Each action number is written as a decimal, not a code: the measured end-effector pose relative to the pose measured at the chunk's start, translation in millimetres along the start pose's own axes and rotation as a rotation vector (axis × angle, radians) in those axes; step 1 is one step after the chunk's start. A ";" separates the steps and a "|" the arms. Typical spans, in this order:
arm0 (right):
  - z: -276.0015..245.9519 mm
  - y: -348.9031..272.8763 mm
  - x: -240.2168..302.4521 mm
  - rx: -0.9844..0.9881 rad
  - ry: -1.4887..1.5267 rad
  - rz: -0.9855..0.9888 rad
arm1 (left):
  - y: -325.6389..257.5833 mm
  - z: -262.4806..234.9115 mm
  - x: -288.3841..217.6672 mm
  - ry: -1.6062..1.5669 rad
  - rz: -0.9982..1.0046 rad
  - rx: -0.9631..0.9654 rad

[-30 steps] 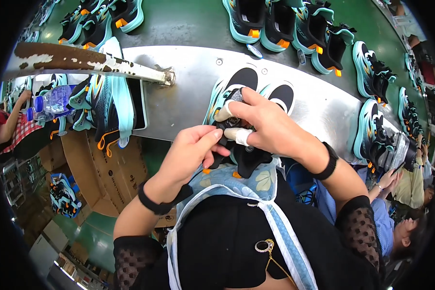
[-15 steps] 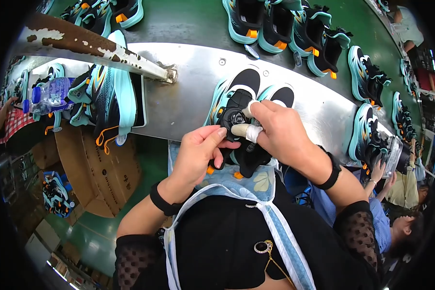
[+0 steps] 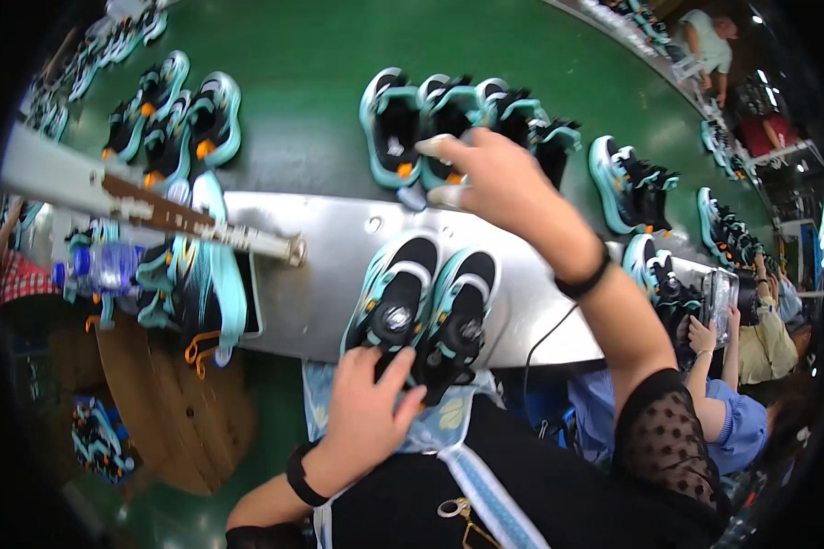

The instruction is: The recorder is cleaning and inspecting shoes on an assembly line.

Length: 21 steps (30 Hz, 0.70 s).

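Two teal-and-black shoes lie side by side, soles up, on the silver metal ledge [image 3: 320, 265] in front of me. My left hand [image 3: 368, 403] grips the heel end of the left shoe [image 3: 395, 297], fingers spread over its black upper. The right shoe [image 3: 462, 306] of the pair touches it. My right hand [image 3: 485, 174] is stretched forward over the green conveyor belt [image 3: 311, 110], fingers loosely open, its fingertips at a teal-and-black shoe [image 3: 391, 128] in a row of several; it grips nothing I can see.
More pairs sit at the belt's left [image 3: 178, 114] and right [image 3: 632, 188]. A rusty metal bar [image 3: 156, 210] crosses at left, above hanging shoes [image 3: 201, 293] and a water bottle [image 3: 101, 265]. Other workers [image 3: 751, 339] sit at right; one person [image 3: 710, 37] is beyond the belt.
My right hand let go of the shoe on the ledge and reached forward to the belt. The left hand slid down to the shoe's heel. The view tilted up.
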State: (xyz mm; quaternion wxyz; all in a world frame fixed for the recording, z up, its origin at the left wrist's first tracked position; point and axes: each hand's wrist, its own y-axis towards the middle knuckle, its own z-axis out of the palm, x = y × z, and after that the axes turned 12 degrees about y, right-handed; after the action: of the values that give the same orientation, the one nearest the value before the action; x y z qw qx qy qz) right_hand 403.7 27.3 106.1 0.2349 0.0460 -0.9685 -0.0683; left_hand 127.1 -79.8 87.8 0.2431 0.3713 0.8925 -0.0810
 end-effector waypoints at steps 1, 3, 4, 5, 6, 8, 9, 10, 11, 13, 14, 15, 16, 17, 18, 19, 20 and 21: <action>7.5 18.5 -14.7 0.081 -0.099 0.014 | 10.1 7.2 -7.9 0.092 0.046 0.061; 66.4 41.1 -54.2 0.035 -0.207 -0.084 | 31.6 31.4 -22.6 0.160 -0.061 0.172; 89.6 43.7 -57.0 -0.068 -0.148 -0.034 | 41.2 41.3 -19.8 0.163 -0.071 0.145; 101.5 43.6 -63.1 -0.192 -0.159 -0.082 | 45.3 45.5 -16.1 0.169 -0.088 0.116; 92.0 38.2 -68.4 -0.148 -0.071 -0.026 | 50.3 43.2 -12.2 0.148 -0.093 0.021; 60.7 28.0 -87.2 -0.019 -0.041 0.081 | 63.3 26.1 0.9 0.121 -0.130 -0.047; 50.1 19.6 -106.7 -0.065 -0.076 0.067 | 76.1 16.8 9.1 0.093 -0.139 -0.057; 44.0 7.3 -127.7 -0.108 -0.096 0.112 | 92.7 16.0 22.2 0.122 -0.145 -0.150; 39.3 -3.1 -144.2 -0.146 -0.108 0.147 | 109.5 16.0 37.1 0.152 -0.164 -0.244; 17.0 -23.2 -150.9 -0.066 -0.106 0.258 | 155.1 6.7 68.1 0.246 -0.225 -0.391; 11.9 -32.1 -147.3 -0.034 -0.071 0.255 | 176.9 6.4 92.8 0.331 -0.245 -0.463; 8.1 -39.2 -133.3 0.023 -0.044 0.272 | 198.7 9.6 118.8 0.411 -0.275 -0.534; 1.1 -46.0 -109.5 0.097 0.000 0.283 | 219.9 4.3 135.8 0.386 -0.388 -0.412; -0.2 -58.1 -87.9 0.143 0.003 0.292 | 238.5 0.5 147.1 0.361 -0.497 -0.288; 4.4 -70.5 -67.0 0.170 0.037 0.306 | 248.5 6.5 161.4 0.357 -0.493 -0.296; 13.1 -84.5 -47.6 0.176 0.075 0.293 | 255.5 13.3 173.7 0.390 -0.527 -0.285; 25.2 -100.6 -28.8 0.188 0.141 0.253 | 255.4 17.3 181.4 0.430 -0.573 -0.269; 33.8 -115.1 -10.2 0.202 0.216 0.220 | 250.4 19.2 177.2 0.441 -0.583 -0.258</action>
State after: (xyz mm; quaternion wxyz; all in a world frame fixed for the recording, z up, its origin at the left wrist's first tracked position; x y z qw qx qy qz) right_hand 403.8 -81.2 54.1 0.3377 -0.0298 -0.9388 0.0610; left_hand 202.6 202.5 -7.5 0.0568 0.0768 0.9943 0.0480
